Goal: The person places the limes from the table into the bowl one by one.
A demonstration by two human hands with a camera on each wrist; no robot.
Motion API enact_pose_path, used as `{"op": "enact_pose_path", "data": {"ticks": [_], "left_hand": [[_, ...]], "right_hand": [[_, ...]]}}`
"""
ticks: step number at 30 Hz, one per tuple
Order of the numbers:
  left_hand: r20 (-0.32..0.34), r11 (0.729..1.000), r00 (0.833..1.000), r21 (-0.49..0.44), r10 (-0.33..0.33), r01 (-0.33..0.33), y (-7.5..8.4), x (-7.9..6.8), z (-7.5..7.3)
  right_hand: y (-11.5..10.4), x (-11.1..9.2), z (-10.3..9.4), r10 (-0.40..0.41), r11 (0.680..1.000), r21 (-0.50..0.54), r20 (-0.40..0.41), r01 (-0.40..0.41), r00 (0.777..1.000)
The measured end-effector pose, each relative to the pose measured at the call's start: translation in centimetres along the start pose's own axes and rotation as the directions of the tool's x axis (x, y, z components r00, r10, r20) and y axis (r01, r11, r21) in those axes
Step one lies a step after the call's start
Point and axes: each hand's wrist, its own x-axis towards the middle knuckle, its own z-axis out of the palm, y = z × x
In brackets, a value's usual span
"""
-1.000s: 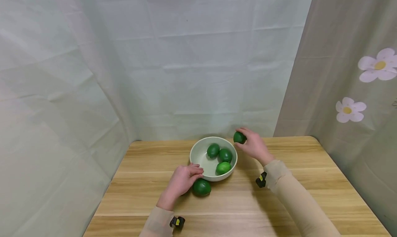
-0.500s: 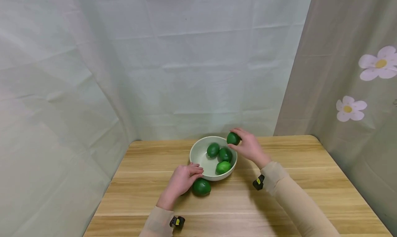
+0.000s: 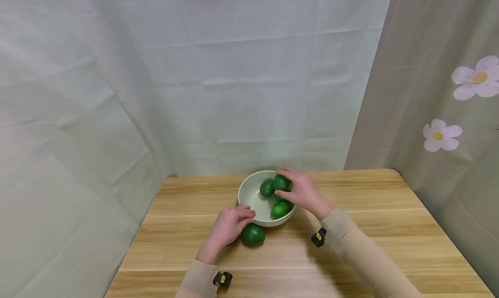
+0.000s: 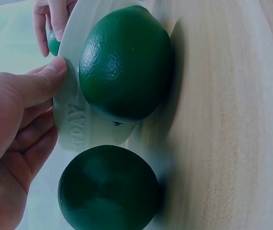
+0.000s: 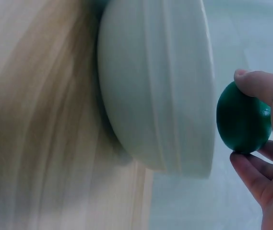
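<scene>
A pale green bowl stands on the table with several green limes inside, among them a lighter one. My right hand pinches a dark green lime between thumb and fingers over the bowl's right side. In the right wrist view, that lime is just past the rim. My left hand grips the bowl's near-left rim, its thumb on the outer side. Outside the bowl, near that hand, lies another dark lime. The left wrist view also shows a second loose lime, hidden in the head view.
The wooden table extends to both sides of the bowl. A pale curtain hangs right behind its back edge, and a beige one with flowers is at the right.
My right hand has carried its lime leftward and slightly down, from beyond the bowl's right rim to over the bowl. The left hand has stayed on the rim.
</scene>
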Motion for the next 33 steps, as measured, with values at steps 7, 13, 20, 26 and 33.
{"op": "enact_pose_path", "data": {"ticks": [7,13,20,26,33], "left_hand": [[-0.001,1.000,1.000,-0.001,0.005,-0.005,0.0,-0.1,0.0],[-0.005,1.000,1.000,0.002,0.009,-0.009,0.0,-0.1,0.1],[-0.012,1.000,1.000,0.000,0.016,-0.016,0.1,-0.1,-0.2],[-0.004,1.000,1.000,0.021,0.023,-0.023,0.1,-0.2,-0.2],[0.002,1.000,1.000,0.012,0.003,-0.003,0.1,-0.2,-0.3]], "right_hand": [[-0.8,-0.5,1.2,-0.019,1.000,0.014,0.052,0.019,0.998],[-1.6,-0.7,2.3,-0.053,0.999,-0.007,0.076,0.054,0.996],[-2.1,-0.6,3.2,-0.058,0.998,-0.034,0.085,0.061,0.995],[-2.5,-0.8,3.5,-0.052,0.996,-0.062,0.112,0.059,0.992],[-2.9,-0.9,3.5,-0.076,0.992,-0.092,0.124,0.088,0.989]]}}
